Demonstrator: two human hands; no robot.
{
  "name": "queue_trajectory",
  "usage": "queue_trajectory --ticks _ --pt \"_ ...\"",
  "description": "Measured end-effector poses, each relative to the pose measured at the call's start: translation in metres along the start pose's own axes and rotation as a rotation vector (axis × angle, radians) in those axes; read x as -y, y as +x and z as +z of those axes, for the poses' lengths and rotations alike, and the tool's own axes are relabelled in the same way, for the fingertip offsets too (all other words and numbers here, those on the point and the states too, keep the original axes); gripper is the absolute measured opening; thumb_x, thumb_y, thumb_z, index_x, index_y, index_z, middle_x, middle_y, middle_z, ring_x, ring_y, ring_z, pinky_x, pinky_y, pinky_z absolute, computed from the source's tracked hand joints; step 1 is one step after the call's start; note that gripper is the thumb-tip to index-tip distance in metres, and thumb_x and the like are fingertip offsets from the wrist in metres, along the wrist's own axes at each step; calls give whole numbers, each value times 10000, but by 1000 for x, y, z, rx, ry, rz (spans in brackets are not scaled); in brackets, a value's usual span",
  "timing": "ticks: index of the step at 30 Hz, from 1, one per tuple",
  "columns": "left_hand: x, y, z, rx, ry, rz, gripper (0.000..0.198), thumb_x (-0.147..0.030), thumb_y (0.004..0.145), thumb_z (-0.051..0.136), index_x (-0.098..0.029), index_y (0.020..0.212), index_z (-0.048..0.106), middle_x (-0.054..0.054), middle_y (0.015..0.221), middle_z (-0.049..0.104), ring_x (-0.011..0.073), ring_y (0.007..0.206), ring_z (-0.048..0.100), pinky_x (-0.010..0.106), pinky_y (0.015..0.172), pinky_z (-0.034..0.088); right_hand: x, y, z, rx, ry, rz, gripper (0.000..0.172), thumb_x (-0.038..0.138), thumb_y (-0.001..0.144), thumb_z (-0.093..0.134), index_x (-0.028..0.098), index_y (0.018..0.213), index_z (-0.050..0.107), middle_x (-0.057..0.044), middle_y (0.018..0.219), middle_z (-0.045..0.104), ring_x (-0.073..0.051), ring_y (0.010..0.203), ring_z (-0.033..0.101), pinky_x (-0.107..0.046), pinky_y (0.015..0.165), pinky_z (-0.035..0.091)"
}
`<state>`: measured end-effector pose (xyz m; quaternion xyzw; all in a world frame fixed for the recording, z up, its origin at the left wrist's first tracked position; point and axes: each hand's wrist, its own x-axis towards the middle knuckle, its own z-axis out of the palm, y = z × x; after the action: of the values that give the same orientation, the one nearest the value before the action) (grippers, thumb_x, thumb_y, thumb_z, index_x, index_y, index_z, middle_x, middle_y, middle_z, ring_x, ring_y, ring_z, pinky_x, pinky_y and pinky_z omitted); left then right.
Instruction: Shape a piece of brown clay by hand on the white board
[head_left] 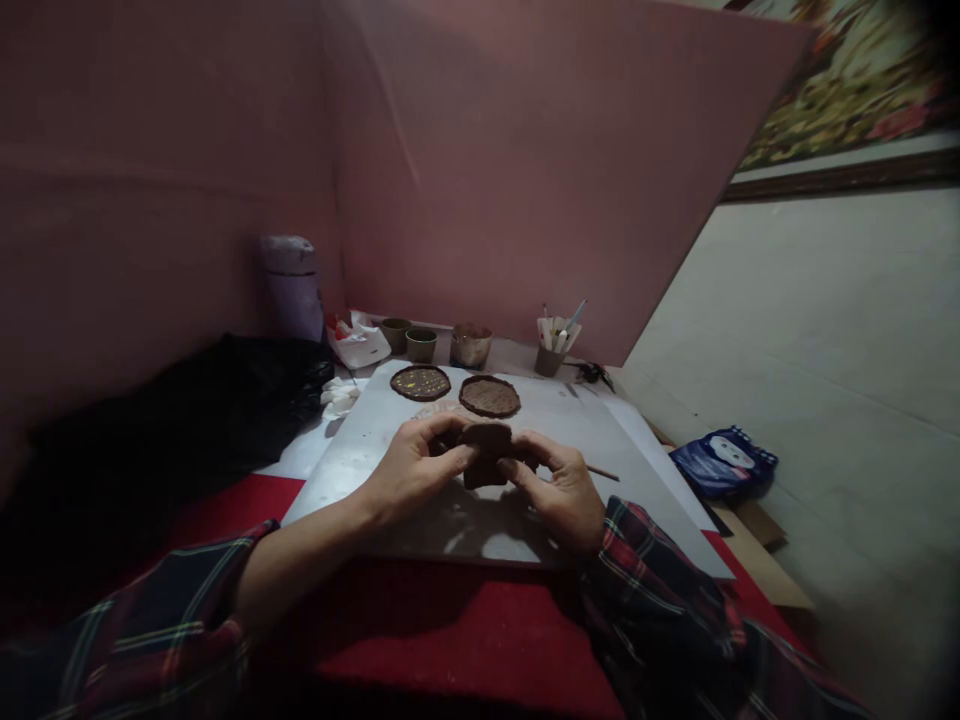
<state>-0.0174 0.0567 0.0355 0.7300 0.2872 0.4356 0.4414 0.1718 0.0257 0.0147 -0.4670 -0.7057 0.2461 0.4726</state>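
Note:
Between my two hands is a dark brown piece of clay point(487, 470), with a rounded top and a squarer lower part. My left hand point(424, 460) grips its left side, thumb on the near face. On the right edge my right hand point(551, 485) pinches it with thumb and fingers. The piece is held above a pale board point(630, 440). Behind it on the board lie a round brown disc with yellow specks point(420, 383) and another round rough-textured disc point(489, 396), both with raised rims. A thin stick point(604, 472) lies right of my right hand.
Along the back stand several small pots point(421, 345), a brownish bowl point(471, 346) and a cup of tools point(550, 360). A white container point(360, 342), crumpled tissue point(340, 398) and black plastic bag point(225, 400) are left. A blue packet point(724, 462) lies right, and red cloth point(450, 630) in front.

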Motion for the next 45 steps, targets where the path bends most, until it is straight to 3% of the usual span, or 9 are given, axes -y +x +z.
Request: queue_trajectory --ticks 7,13,18,24,30,34,37,42,45 --pt "0 0 2 93 -29 -30 213 -259 800 623 -152 968 697 65 935 688 160 810 613 268 709 489 -4 -1 2 60 25 -23 264 284 850 588 206 1084 682 -45 960 714 -177 827 637 -300 743 513" --pt "-7 1 -1 -23 -99 -22 264 -324 821 611 -128 990 660 68 877 670 140 737 598 252 646 484 -1 -4 -2 -21 147 -38 292 372 879 565 187 1086 654 -51 901 715 -170 783 651 -290 700 529" --pt "-7 3 -3 -113 -132 -20 239 -333 833 592 -117 926 634 18 682 615 103 578 533 228 546 450 3 -5 -1 192 81 -41 255 346 867 580 192 1036 693 -48 874 726 -186 788 675 -302 712 549" --pt "-6 4 -2 -170 -145 -10 230 -347 835 590 -135 915 628 16 651 621 122 579 565 240 542 466 -7 -2 0 -110 122 12 303 363 864 589 208 1114 661 -60 999 727 -205 895 682 -340 812 557" --pt "-6 5 -4 -242 -95 -13 215 -343 820 607 -140 885 634 19 697 640 124 629 583 230 565 478 4 -4 7 228 178 31 295 373 850 607 204 1076 695 -56 986 732 -208 921 680 -362 857 552" --pt "-6 5 -3 -231 -120 -9 202 -326 812 620 -133 872 636 18 709 632 115 628 570 228 569 478 -6 2 2 -86 140 67 317 389 846 608 207 1097 676 -67 1015 723 -221 915 671 -359 802 570" --pt "-5 5 -2 -219 -159 -12 208 -330 824 612 -129 878 628 -2 643 591 97 549 526 221 509 451 -16 8 -12 -150 235 128 383 424 821 628 181 1116 659 -83 966 722 -197 764 671 -327 632 576" --pt "-2 5 -1 -170 -161 -7 215 -334 839 601 -128 898 622 -10 610 576 89 515 510 217 486 436 -14 10 -21 184 229 130 292 351 803 639 165 1018 705 -74 950 724 -199 854 672 -375 781 569" --pt "-2 5 -2 -136 -145 -15 216 -335 847 589 -135 922 620 -5 632 595 94 537 535 215 498 447 -12 11 -14 165 121 81 266 327 815 621 174 1015 707 -68 978 721 -204 911 658 -393 858 543"
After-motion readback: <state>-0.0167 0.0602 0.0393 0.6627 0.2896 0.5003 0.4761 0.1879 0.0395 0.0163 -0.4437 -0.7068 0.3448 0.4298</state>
